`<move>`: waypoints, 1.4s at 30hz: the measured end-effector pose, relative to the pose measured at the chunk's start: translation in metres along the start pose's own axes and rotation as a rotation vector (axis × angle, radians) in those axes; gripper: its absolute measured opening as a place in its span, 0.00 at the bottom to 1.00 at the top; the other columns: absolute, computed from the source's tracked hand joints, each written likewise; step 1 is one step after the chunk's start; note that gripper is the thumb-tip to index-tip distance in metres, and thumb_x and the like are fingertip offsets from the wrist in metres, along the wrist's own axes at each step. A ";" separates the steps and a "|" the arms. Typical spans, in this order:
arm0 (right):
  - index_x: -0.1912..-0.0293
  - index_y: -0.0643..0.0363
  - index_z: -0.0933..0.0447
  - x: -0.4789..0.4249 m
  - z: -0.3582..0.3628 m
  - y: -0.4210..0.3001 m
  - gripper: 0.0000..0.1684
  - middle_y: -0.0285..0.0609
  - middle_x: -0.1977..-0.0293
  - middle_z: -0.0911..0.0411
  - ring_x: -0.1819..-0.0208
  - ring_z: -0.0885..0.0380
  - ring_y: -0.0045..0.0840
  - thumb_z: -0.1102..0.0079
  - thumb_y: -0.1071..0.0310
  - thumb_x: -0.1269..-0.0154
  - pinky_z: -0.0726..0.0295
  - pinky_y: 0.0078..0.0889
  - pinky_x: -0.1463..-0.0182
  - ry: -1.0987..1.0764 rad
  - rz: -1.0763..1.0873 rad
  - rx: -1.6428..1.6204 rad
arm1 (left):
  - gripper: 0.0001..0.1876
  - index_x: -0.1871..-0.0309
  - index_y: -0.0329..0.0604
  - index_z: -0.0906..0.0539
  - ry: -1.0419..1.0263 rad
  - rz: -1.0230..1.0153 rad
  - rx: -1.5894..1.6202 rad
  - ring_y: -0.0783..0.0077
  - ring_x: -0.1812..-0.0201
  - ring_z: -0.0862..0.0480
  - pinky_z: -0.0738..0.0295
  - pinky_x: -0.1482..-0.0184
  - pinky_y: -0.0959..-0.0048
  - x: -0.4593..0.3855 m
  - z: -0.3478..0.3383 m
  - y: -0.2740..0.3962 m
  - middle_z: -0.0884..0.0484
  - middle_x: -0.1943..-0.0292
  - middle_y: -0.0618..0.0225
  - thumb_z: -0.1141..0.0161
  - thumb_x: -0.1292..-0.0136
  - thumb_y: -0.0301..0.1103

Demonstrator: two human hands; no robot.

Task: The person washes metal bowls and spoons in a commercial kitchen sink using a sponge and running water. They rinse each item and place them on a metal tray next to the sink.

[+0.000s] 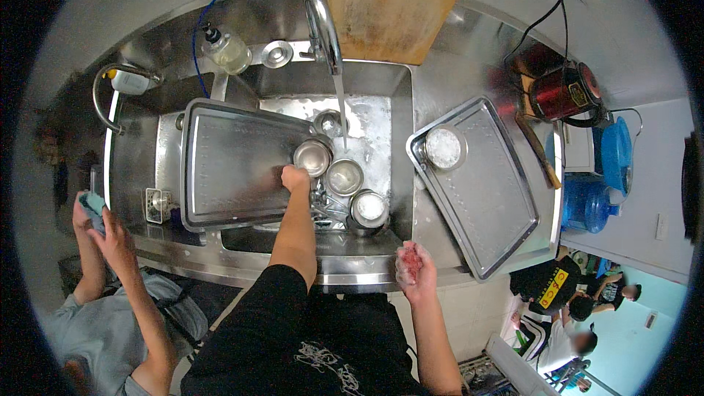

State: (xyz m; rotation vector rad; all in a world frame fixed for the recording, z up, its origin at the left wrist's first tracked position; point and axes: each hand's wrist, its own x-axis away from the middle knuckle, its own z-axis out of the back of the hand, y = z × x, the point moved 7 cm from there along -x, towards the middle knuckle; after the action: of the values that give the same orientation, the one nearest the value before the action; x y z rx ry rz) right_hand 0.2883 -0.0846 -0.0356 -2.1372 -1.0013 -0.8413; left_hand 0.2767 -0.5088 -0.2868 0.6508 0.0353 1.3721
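My left hand (297,178) is closed at the near rim of a round metal cup (312,157), held over the sink beside the running water. My right hand (418,272), covered in suds, grips a red scrubbing pad (411,264) in front of the counter edge. Water falls from the faucet (323,22) into the steel sink basin (404,121). In the basin are another metal cup (345,177), a foam-filled cup (369,207), a cup under the stream's left side (330,122) and several pieces of metal cutlery (328,206).
A large steel tray (236,165) lies across the left basin. Another tray (489,192), on the right counter, bears a foam-filled cup (443,147). A soap bottle (228,52), cutting board (393,5) and red kettle (566,91) stand behind. At left, a person's hands (113,236) hold a cloth.
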 end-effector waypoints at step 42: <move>0.41 0.53 0.28 -0.001 -0.028 0.024 0.19 0.33 0.68 0.23 0.81 0.36 0.13 0.40 0.60 0.26 0.37 0.17 0.83 -0.018 0.136 0.104 | 0.31 0.37 0.52 0.18 0.008 -1.110 0.312 0.54 0.47 0.14 0.18 0.45 0.65 0.126 0.180 0.110 0.16 0.45 0.57 0.49 0.42 0.14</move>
State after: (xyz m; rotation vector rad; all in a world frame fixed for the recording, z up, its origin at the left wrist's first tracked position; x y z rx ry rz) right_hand 0.2997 -0.1188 -0.0261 -2.1009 -0.8786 -0.6908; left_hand 0.2770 -0.4621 -0.0453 0.7132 0.5452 0.2905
